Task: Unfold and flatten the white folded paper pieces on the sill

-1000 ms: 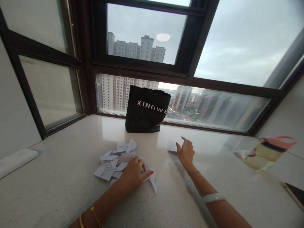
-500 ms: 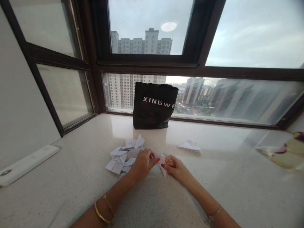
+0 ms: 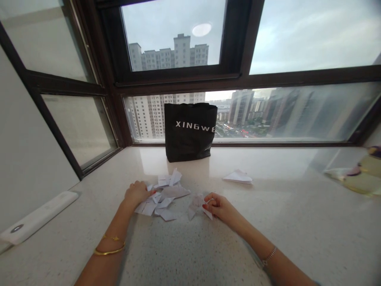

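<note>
A loose pile of folded white paper pieces [image 3: 166, 202] lies on the pale speckled sill. At the pile's left edge is my left hand [image 3: 138, 194], its fingers curled and its thumb pressed onto a folded paper piece; the fingertips are partly hidden behind the hand. To the right of the pile, my right hand [image 3: 216, 206] pinches a folded paper assembly [image 3: 197, 203] between thumb and fingers, just over the surface. How the pieces of this assembly join is too blurred to tell.
Behind the pile a black bag [image 3: 190, 135] with white lettering stands against the window. A flat folded paper stack [image 3: 238, 177] lies to its front right. A white power strip [image 3: 41, 216] is at the left, and a yellowish object in clear wrapping [image 3: 361, 174] at the far right.
My left hand has left the paper assembly and moved left to the pile's far side. My right hand stays on the assembly. The view has shifted and tilted slightly.
</note>
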`<state>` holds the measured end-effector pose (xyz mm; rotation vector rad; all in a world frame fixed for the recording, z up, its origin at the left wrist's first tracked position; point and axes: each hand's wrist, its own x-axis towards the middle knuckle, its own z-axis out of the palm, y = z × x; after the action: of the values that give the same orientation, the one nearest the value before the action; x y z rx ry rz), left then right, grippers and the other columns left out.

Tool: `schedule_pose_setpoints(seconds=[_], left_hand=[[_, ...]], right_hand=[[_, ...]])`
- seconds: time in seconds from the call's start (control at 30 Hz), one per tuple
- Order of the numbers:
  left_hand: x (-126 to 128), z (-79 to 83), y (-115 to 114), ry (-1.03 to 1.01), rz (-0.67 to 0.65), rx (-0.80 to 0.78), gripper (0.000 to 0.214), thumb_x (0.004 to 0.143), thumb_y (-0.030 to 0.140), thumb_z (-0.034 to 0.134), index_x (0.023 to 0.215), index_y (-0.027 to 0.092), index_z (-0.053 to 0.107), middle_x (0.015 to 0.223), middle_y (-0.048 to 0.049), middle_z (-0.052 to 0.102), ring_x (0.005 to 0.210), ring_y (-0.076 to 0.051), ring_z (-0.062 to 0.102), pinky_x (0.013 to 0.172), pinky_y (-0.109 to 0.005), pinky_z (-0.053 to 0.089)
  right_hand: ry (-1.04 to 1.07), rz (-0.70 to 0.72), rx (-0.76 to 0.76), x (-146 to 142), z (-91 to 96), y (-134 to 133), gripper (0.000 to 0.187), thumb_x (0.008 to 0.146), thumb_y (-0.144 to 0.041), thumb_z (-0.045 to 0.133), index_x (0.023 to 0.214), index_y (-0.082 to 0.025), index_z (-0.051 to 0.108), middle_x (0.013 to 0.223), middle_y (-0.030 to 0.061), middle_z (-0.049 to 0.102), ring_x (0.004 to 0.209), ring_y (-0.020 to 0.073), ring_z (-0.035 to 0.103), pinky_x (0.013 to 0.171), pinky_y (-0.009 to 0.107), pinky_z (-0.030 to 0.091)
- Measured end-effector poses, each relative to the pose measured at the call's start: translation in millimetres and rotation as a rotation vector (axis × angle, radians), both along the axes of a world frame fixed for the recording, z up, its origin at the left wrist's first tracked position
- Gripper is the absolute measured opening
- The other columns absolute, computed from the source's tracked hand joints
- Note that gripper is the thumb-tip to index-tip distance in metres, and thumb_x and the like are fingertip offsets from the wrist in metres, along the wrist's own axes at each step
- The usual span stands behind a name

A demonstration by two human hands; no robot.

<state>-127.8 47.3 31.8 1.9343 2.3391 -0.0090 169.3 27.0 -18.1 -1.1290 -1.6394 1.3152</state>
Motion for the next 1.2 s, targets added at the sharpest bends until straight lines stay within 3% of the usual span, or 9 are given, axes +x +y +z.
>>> schedule_pose_setpoints(seconds=[0.2, 0.33, 0.4, 0.53, 0.63, 0.77, 0.93, 1.07, 1.2], left_hand=[[-5.2, -5.5, 3.9, -0.238, 0.039, 0.014, 0.055, 0.059, 0.045, 0.060, 0.098, 0.008, 0.051, 0.087, -0.0141, 0.064, 0.075, -0.025, 0.060, 0.056, -0.026, 0.040], [-5.0, -2.5, 4.7, -0.327, -0.038, 0.090, 0.035, 0.049, 0.028, 0.068, 0.079, 0.013, 0.058, 0.073, -0.0068, 0.065, 0.071, -0.024, 0.060, 0.057, -0.025, 0.039], [-3.1, 4.4, 5.9, -0.301, -0.034, 0.146, 0.021, 0.054, 0.025, 0.065, 0.071, 0.015, 0.059, 0.071, -0.0063, 0.064, 0.072, -0.023, 0.059, 0.058, -0.025, 0.039], [11.6, 28.0, 2.1, -0.247, -0.058, 0.584, 0.024, 0.071, 0.033, 0.050, 0.074, 0.014, 0.063, 0.078, -0.0090, 0.061, 0.076, -0.022, 0.054, 0.066, -0.030, 0.038], [37.9, 37.5, -6.6, -0.538, -0.181, 0.810, 0.031, 0.075, 0.039, 0.045, 0.082, 0.018, 0.066, 0.080, -0.0049, 0.059, 0.076, -0.018, 0.051, 0.069, -0.029, 0.038], [82.9, 21.0, -15.5, -1.225, -0.285, 0.592, 0.036, 0.069, 0.046, 0.054, 0.085, 0.016, 0.067, 0.075, -0.0025, 0.059, 0.063, -0.012, 0.051, 0.056, -0.023, 0.039], [117.3, -4.3, -21.2, -1.744, -0.154, 0.346, 0.038, 0.057, 0.041, 0.069, 0.082, 0.013, 0.063, 0.061, 0.0009, 0.058, 0.047, -0.005, 0.045, 0.042, -0.016, 0.034], [126.2, -8.9, -27.6, -1.874, -0.111, 0.328, 0.035, 0.049, 0.032, 0.075, 0.070, 0.015, 0.052, 0.067, 0.0022, 0.059, 0.055, -0.008, 0.054, 0.054, -0.021, 0.045], [133.5, -16.6, -31.1, -1.682, -0.183, 0.326, 0.039, 0.050, 0.030, 0.075, 0.074, 0.017, 0.047, 0.066, 0.0031, 0.058, 0.058, -0.011, 0.057, 0.054, -0.021, 0.045]], right_hand=[[-0.003, -0.020, 0.015, 0.2, -5.7, 3.1, 0.022, 0.062, -0.035, 0.060, 0.071, -0.018, 0.048, 0.041, -0.0099, 0.044, 0.034, 0.0041, 0.033, 0.037, 0.019, 0.022], [-0.005, -0.024, 0.023, 1.0, -8.6, 4.9, 0.020, 0.063, -0.032, 0.060, 0.072, -0.018, 0.049, 0.040, -0.0098, 0.045, 0.035, 0.0048, 0.036, 0.037, 0.018, 0.025], [-0.011, -0.028, 0.023, 1.1, -9.3, 5.6, 0.020, 0.063, -0.032, 0.061, 0.072, -0.018, 0.050, 0.040, -0.0096, 0.046, 0.034, 0.0049, 0.036, 0.037, 0.018, 0.026], [-0.012, -0.041, 0.017, 0.2, -9.3, 6.3, 0.022, 0.062, -0.034, 0.060, 0.073, -0.017, 0.051, 0.042, -0.0088, 0.047, 0.034, 0.0051, 0.036, 0.037, 0.019, 0.027], [-0.034, -0.046, 0.024, -1.0, -6.9, 4.3, 0.022, 0.063, -0.036, 0.059, 0.073, -0.016, 0.052, 0.043, -0.0085, 0.046, 0.034, 0.0051, 0.035, 0.036, 0.019, 0.025], [-0.041, -0.066, 0.098, -3.2, 0.1, -1.9, 0.023, 0.067, -0.032, 0.058, 0.084, -0.017, 0.053, 0.043, -0.0099, 0.043, 0.037, 0.0055, 0.036, 0.038, 0.019, 0.025], [0.028, 0.011, 0.112, -7.0, 7.2, -9.1, 0.026, 0.072, -0.035, 0.055, 0.090, -0.017, 0.057, 0.045, -0.0091, 0.040, 0.041, 0.0061, 0.039, 0.041, 0.018, 0.029], [0.054, 0.079, 0.045, -10.8, 9.5, -12.0, 0.030, 0.068, -0.039, 0.060, 0.087, -0.016, 0.060, 0.049, -0.0066, 0.046, 0.043, 0.0060, 0.040, 0.042, 0.018, 0.031], [0.121, 0.056, 0.027, -12.5, 10.5, -11.1, 0.036, 0.063, -0.045, 0.063, 0.084, -0.016, 0.059, 0.052, -0.0057, 0.049, 0.044, 0.0063, 0.041, 0.042, 0.018, 0.029]])
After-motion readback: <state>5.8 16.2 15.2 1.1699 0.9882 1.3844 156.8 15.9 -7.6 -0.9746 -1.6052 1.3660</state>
